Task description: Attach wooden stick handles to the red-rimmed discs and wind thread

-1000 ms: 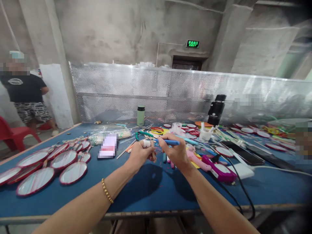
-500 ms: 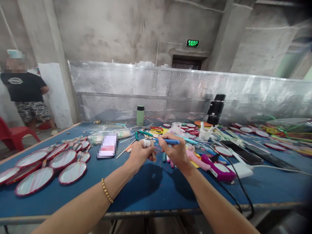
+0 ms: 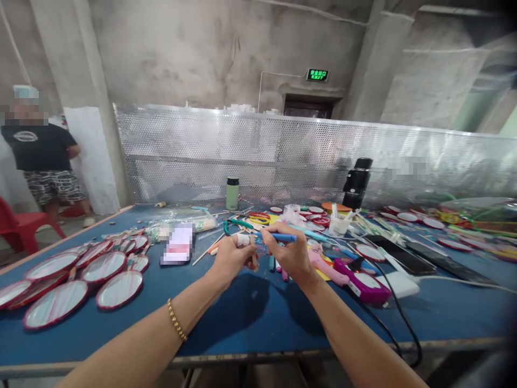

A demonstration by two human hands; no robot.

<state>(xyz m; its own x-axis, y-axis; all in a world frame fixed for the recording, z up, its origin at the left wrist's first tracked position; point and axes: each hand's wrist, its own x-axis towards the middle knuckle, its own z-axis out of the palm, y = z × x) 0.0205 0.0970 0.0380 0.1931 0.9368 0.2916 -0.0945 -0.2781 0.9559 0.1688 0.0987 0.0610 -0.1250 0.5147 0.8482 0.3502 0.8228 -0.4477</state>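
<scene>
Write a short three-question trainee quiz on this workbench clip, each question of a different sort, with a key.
1. True or false: the right hand holds a blue pen.
2. Multiple choice: the round red-rimmed mirrors lie mostly on which side of the blue table? A) the person's left B) the person's right C) stacked in the white cup
3. Short answer: what is worn on the wrist of the left hand?

Key:
1. True; the pen points out to the right above the hand.
2. A; a few more lie far off to the right.
3. A gold bead bracelet.
</scene>
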